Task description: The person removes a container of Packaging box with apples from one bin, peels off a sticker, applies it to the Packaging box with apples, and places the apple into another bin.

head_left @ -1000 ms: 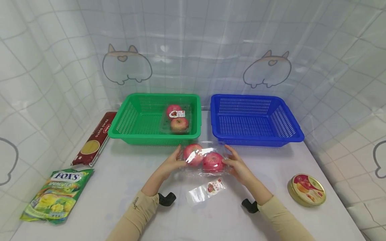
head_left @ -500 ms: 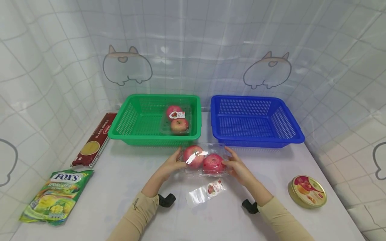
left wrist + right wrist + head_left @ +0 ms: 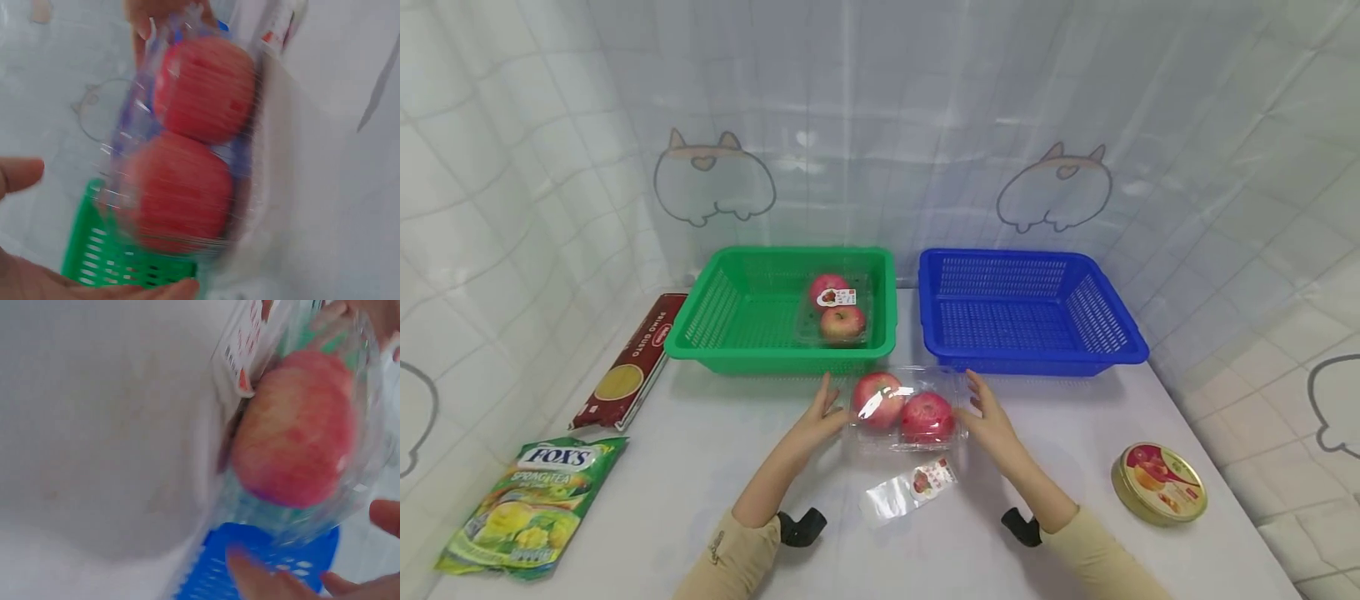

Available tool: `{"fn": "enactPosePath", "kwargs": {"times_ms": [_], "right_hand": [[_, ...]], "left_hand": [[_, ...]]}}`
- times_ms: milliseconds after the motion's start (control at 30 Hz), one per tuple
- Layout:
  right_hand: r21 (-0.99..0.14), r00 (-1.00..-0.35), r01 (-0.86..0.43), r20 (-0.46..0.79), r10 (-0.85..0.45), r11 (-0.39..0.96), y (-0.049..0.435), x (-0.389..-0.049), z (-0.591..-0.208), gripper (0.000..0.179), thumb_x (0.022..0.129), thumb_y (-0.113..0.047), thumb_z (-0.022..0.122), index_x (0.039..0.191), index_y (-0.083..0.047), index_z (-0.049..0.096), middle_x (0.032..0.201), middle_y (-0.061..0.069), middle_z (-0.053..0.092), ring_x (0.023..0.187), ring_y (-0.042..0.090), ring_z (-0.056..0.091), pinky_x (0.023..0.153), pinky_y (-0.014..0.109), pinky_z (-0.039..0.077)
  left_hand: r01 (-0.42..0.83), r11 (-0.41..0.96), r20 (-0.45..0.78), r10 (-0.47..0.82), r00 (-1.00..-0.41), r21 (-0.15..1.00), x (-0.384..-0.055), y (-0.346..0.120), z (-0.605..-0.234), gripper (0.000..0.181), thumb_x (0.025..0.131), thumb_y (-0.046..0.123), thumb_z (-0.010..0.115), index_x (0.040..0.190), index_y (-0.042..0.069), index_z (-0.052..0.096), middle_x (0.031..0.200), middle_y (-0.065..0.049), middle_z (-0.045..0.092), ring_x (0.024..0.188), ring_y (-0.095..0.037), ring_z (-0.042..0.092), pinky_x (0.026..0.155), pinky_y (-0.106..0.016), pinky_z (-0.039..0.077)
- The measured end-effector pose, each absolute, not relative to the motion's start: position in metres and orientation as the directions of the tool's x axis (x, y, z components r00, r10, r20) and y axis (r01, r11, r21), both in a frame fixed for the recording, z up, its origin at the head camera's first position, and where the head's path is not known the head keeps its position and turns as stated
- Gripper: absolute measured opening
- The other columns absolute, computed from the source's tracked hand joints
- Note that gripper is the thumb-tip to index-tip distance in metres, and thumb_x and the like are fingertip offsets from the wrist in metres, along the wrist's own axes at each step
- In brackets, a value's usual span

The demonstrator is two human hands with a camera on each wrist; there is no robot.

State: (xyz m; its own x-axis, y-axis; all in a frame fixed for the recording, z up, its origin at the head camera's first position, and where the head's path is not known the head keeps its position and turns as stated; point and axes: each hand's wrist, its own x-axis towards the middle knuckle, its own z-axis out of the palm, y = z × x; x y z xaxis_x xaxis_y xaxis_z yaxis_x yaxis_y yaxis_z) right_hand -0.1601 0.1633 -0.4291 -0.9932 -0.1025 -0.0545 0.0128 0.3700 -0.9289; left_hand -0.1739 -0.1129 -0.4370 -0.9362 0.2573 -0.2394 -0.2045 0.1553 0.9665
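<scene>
A clear plastic clamshell box [image 3: 904, 392] with two red apples in it, the left one [image 3: 877, 407] and the right one [image 3: 928, 422], sits on the white table in front of the baskets. At its left end my left hand [image 3: 812, 427] has its fingers spread; a gap shows between them and the box in the left wrist view. My right hand [image 3: 994, 427] is beside the right end, fingers parted and off the plastic in the right wrist view, where they are blurred. A strip with an apple label [image 3: 917, 487] lies just in front of the box.
Behind stand a green basket [image 3: 782, 353], holding another box of apples [image 3: 842, 322], and a blue basket [image 3: 1037, 358]. On the left lie a dark red packet [image 3: 632, 360] and a green FOX'S bag [image 3: 535, 507]. A round gold tin [image 3: 1159, 483] is at right.
Both hands have let go of the apple box, their fingers moving outward from its ends. The box stays in about the same place. The head view has shifted slightly.
</scene>
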Motion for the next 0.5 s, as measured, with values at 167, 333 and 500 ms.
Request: {"fn": "enactPosePath", "kwargs": {"times_ms": [167, 333, 500], "right_hand": [[-0.709, -0.923, -0.371, 0.353, -0.154, 0.6, 0.15, -0.143, -0.418, 0.061, 0.079, -0.003, 0.061, 0.136, -0.005, 0.041, 0.141, 0.02, 0.037, 0.129, 0.039, 0.032, 0.101, 0.06, 0.027], [-0.446, -0.71, -0.687, 0.579, -0.401, 0.573, 0.137, -0.13, -0.413, 0.04, 0.075, -0.003, 0.067, 0.114, -0.008, 0.061, 0.121, 0.01, 0.057, 0.112, 0.03, 0.05, 0.091, 0.05, 0.042], [-0.229, -0.481, -0.87, 0.597, -0.643, 0.437, 0.131, -0.119, -0.42, 0.029, 0.071, -0.003, 0.068, 0.098, -0.013, 0.067, 0.099, -0.002, 0.064, 0.096, 0.016, 0.058, 0.085, 0.031, 0.046]], "left_hand": [[-0.154, 0.261, -0.196, 0.146, -0.97, 0.953, -0.147, -0.116, -0.424, 0.065, 0.087, 0.015, 0.053, 0.143, 0.003, 0.022, 0.138, -0.025, 0.037, 0.116, -0.039, 0.048, 0.092, -0.05, 0.042], [-0.052, 0.497, -0.123, 0.112, -0.986, 0.866, -0.125, -0.11, -0.42, 0.021, 0.088, 0.015, 0.057, 0.105, 0.004, 0.057, 0.106, -0.011, 0.057, 0.086, -0.021, 0.057, 0.067, -0.035, 0.048], [0.06, 0.695, -0.071, 0.158, -0.985, 0.716, -0.11, -0.102, -0.421, 0.009, 0.085, 0.02, 0.059, 0.087, 0.011, 0.06, 0.087, -0.001, 0.059, 0.074, -0.013, 0.053, 0.062, -0.03, 0.043]]}}
